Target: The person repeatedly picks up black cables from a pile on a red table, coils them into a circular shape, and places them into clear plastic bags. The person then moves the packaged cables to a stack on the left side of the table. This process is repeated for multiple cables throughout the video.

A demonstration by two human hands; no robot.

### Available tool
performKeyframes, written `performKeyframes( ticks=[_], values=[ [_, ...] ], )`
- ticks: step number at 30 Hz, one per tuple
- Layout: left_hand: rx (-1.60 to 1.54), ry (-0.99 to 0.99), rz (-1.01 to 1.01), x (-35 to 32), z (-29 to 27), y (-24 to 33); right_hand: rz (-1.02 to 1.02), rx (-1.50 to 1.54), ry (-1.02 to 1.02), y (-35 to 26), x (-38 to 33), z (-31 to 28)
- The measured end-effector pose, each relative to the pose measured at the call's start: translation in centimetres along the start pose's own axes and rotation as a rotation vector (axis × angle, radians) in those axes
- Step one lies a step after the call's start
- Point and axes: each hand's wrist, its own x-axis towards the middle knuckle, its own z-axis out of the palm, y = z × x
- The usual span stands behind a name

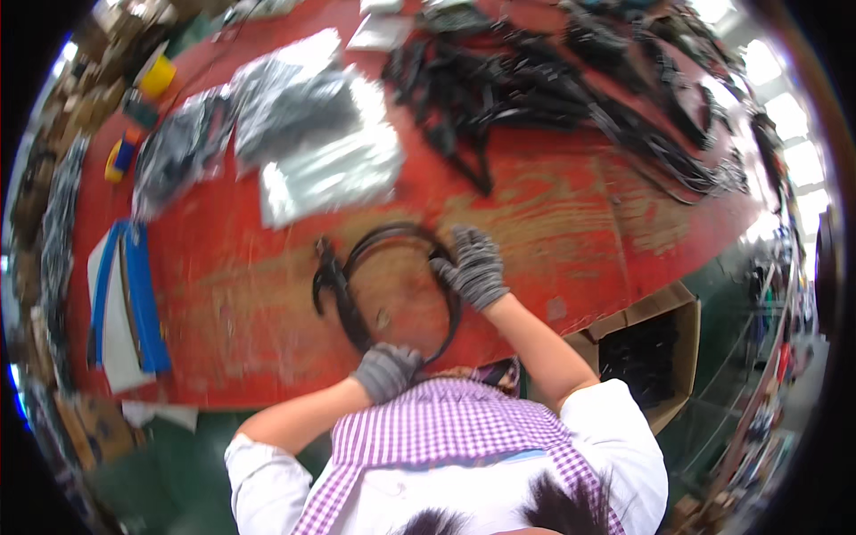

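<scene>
A black looped cable or hose (453,314) lies on the red table in front of me, its thicker handle-like part (346,303) with a hooked end on the left. My left hand (389,371) is closed around the near end of this loop, by the table's front edge. At the loop's right side my right hand (477,267) rests palm down, fingers stretched out and thumb touching the cable. Both hands wear grey knitted gloves. The exact kind of the black item is blurred.
Clear plastic bags (334,174) lie at the back left. A tangled heap of black straps or cables (526,85) covers the back right. A blue-and-white curved piece (143,303) stands at the left. Beside the table, lower right, is an open cardboard box (685,357) holding black items.
</scene>
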Motion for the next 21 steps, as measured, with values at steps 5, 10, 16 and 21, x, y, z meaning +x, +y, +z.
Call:
performKeyframes(
  ticks=[5, 10, 16, 21],
  values=[
    [-0.023, 0.459, -0.116, 0.2, -3.9, -1.1, -0.13, -0.139, 0.005, -1.1, -3.3, 3.6],
    [0.19, 0.548, -0.961, 2.1, -3.6, -8.3, -0.044, -0.205, -0.051, -1.1, -2.1, 4.3],
    [-0.111, 0.319, -0.763, 4.3, -4.4, -5.4, -0.083, -0.173, 0.062, -1.1, -1.8, 4.7],
    [0.063, 0.208, -0.65, 5.9, -2.4, -4.0, -0.172, -0.109, 0.16, -0.2, -2.1, 5.7]
  ],
)
